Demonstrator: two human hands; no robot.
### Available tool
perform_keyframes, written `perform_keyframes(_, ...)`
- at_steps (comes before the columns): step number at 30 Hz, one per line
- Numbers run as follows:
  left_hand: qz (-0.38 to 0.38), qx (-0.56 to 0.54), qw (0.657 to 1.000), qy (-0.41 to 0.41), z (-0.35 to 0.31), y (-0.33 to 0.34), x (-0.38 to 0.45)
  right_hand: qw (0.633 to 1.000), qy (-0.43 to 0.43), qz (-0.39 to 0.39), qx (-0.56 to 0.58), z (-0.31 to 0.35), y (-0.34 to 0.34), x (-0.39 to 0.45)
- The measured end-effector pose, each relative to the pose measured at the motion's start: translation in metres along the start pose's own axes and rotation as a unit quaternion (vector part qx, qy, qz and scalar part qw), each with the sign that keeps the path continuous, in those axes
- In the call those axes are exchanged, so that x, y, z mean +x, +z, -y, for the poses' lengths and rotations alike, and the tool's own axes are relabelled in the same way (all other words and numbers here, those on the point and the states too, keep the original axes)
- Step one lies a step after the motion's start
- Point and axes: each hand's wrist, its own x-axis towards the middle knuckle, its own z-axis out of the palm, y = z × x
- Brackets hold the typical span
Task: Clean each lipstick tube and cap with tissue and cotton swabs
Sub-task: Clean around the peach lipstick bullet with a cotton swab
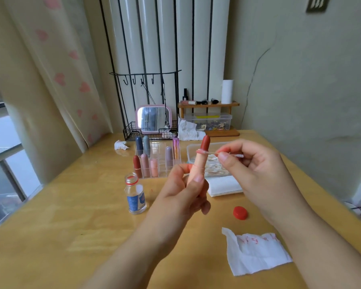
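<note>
An uncapped lipstick tube (196, 170) with a peach-pink body is standing nearly upright above the table, its dark red bullet fully extended and pointing up. A cotton swab (227, 154) is lying almost level to its right, one tip touching the tube's rim just below the bullet. A tissue (256, 252) smeared with red marks is lying flat near the table's front edge.

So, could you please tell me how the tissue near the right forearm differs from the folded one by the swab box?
The near tissue lies opened out and rumpled, with red smears along its top edge; the folded tissue is a neat, thick stack showing no marks. The near tissue lies in the open beside the red cap; the folded tissue is partly hidden behind the hands. Both are white and lie on the wooden table.
</note>
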Motion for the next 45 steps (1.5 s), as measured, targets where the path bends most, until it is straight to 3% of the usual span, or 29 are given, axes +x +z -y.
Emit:
perform_keyframes(17,-0.038,0.063,0.997,0.02,0.027,-0.013,-0.011,1.0,-0.009,-0.019,-0.02,-0.027,0.013,-0.018)
perform_keyframes(30,-0.039,-0.027,0.999,0.008,0.024,-0.006,-0.015,0.999,-0.04,-0.034,0.001,-0.029,0.008,-0.014)
perform_keyframes(45,-0.044,-0.061,0.997,-0.003,0.024,-0.003,-0.015,0.999,-0.032,-0.028,-0.011,-0.026,0.008,-0.016)
